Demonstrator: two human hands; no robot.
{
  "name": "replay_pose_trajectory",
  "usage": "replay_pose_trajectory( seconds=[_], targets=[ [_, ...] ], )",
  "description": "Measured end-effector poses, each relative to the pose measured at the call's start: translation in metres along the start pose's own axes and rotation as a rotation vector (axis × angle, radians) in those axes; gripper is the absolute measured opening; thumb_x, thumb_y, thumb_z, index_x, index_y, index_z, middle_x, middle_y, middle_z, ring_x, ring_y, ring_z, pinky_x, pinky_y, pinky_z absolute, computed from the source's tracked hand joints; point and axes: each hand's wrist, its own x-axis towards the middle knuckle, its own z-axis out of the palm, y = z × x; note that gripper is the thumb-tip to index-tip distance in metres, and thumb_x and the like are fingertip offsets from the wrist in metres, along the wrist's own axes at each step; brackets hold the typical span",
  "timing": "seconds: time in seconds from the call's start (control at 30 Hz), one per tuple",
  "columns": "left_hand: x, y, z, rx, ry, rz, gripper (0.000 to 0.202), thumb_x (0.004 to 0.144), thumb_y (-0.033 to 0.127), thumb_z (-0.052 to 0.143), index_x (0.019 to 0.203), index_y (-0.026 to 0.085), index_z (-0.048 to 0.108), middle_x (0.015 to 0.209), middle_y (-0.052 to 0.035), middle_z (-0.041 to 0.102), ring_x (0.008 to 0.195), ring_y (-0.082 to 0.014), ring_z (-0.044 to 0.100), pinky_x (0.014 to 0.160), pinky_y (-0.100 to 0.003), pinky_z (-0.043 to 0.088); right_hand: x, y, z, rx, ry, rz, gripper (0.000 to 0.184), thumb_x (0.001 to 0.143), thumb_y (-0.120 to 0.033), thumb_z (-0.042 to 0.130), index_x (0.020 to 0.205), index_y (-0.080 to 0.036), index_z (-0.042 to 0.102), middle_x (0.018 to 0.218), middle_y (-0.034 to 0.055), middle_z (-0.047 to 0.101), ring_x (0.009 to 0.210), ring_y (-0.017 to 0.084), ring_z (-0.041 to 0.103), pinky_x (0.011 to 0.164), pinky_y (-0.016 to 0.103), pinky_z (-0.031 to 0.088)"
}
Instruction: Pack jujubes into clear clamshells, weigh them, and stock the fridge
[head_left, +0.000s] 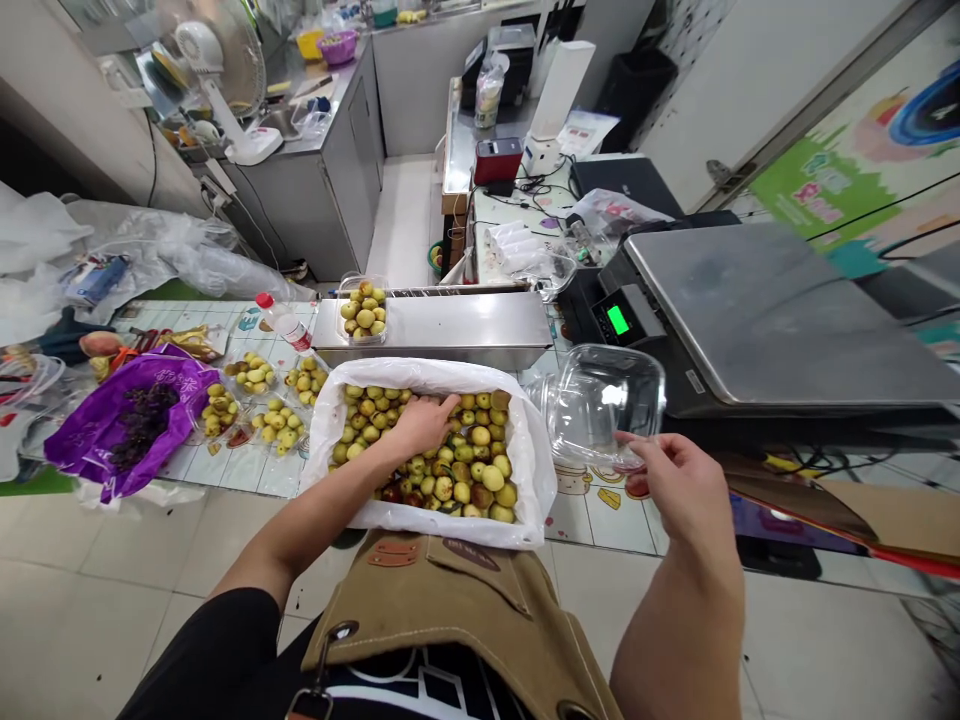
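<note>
A white-lined tray [540, 490] in front of me is full of yellow-green, partly brown fruits like jujubes [442, 490]. My left hand [424, 425] reaches down among them near the far side, and its fingertips are hidden, so I cannot tell whether it grips any. To the right of the tray, my right hand [679, 480] pinches the near edge of a clear plastic container [611, 395]. That container is tilted and has no fruit in it. Other clear plastic pieces overlap its left side; how many I cannot tell.
A filled clear box [364, 312] stands on a metal wrapping unit [465, 325]. Left are several packs of the fruit [279, 427], a bottle [283, 322] and a purple bag [82, 435] of dark grapes. A weighing scale [780, 300] with a green display stands right.
</note>
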Motion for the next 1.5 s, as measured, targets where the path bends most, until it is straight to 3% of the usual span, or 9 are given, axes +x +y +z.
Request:
replay_pose_trajectory(
  seconds=[0.13,0.43,0.63,0.77,1.0,1.13,1.23,1.3,1.5],
  targets=[
    [0.0,-0.001,-0.003,-0.009,0.012,-0.005,0.046,0.103,0.037,0.06,0.146,0.022,0.054,0.115,-0.0151,0.077,0.105,-0.0321,0.076,0.091,-0.04,0.057,-0.03,-0.029,0.014,0.336,-0.174,0.005,0.047,0.062,-0.048,0.087,0.068,-0.023,0.048,0.105,0.0109,0.079,0.056,0.014,0.065,0.042,0.023,0.044],
    [0.0,-0.003,-0.005,-0.328,0.194,-0.152,0.044,0.101,0.043,0.064,0.139,0.023,0.058,0.094,-0.0044,0.079,0.089,-0.0253,0.077,0.084,-0.033,0.057,-0.066,-0.032,0.067,0.449,-0.45,0.085,0.057,0.063,-0.052,0.091,0.075,-0.023,0.043,0.12,0.0123,0.079,0.046,0.007,0.054,0.038,0.023,0.042],
    [-0.024,-0.007,-0.036,-0.691,0.535,-0.285,0.039,0.099,0.04,0.065,0.132,0.022,0.058,0.089,-0.0013,0.075,0.078,-0.0178,0.071,0.077,-0.028,0.054,-0.086,-0.028,0.07,0.391,-0.489,0.081,0.057,0.066,-0.061,0.09,0.078,-0.024,0.048,0.127,0.012,0.077,0.044,0.007,0.053,0.042,0.027,0.049],
    [-0.05,0.013,-0.055,-0.711,0.687,-0.307,0.041,0.101,0.043,0.063,0.136,0.023,0.057,0.094,-0.0022,0.077,0.082,-0.0175,0.073,0.078,-0.028,0.055,-0.102,-0.032,0.086,0.385,-0.598,0.104,0.058,0.064,-0.059,0.091,0.082,-0.024,0.049,0.125,0.0099,0.076,0.055,0.013,0.066,0.044,0.026,0.052],
    [-0.073,0.058,-0.056,-0.458,0.454,-0.01,0.045,0.097,0.029,0.067,0.141,0.023,0.06,0.135,-0.0126,0.074,0.12,-0.028,0.071,0.105,-0.045,0.058,-0.12,-0.032,0.115,0.513,-0.798,0.291,0.047,0.064,-0.041,0.087,0.081,-0.024,0.046,0.096,-0.0017,0.071,0.068,0.02,0.077,0.059,0.031,0.063],
    [-0.086,0.052,-0.067,-0.406,0.56,0.167,0.025,0.099,0.025,0.065,0.123,0.025,0.07,0.149,-0.0139,0.064,0.14,-0.0305,0.059,0.118,-0.052,0.05,-0.117,-0.021,0.111,0.561,-0.732,0.306,0.045,0.064,-0.037,0.085,0.08,-0.025,0.045,0.081,-0.0062,0.063,0.067,0.02,0.076,0.058,0.029,0.061],
    [-0.091,0.021,-0.064,-0.431,0.659,0.006,0.018,0.102,0.025,0.058,0.116,0.024,0.069,0.125,-0.0117,0.073,0.123,-0.0268,0.066,0.111,-0.048,0.054,-0.112,-0.013,0.106,0.586,-0.641,0.274,0.051,0.064,-0.04,0.09,0.079,-0.025,0.044,0.077,-0.0077,0.056,0.066,0.02,0.075,0.058,0.03,0.062],
    [-0.094,-0.005,-0.051,-0.344,0.595,-0.188,0.021,0.1,0.027,0.059,0.118,0.021,0.068,0.12,-0.013,0.072,0.12,-0.0302,0.066,0.109,-0.051,0.054,-0.109,-0.01,0.103,0.61,-0.606,0.266,0.053,0.065,-0.042,0.091,0.079,-0.025,0.044,0.079,-0.0069,0.056,0.068,0.021,0.076,0.059,0.031,0.063],
    [-0.101,-0.047,-0.002,-0.045,0.227,-0.46,0.063,0.094,0.042,0.069,0.149,0.016,0.051,0.162,-0.0252,0.04,0.145,-0.0453,0.048,0.117,-0.059,0.043,-0.104,-0.008,0.103,0.661,-0.646,0.278,0.055,0.064,-0.047,0.094,0.077,-0.023,0.046,0.087,-0.0043,0.061,0.066,0.019,0.075,0.057,0.029,0.061]
  ],
)
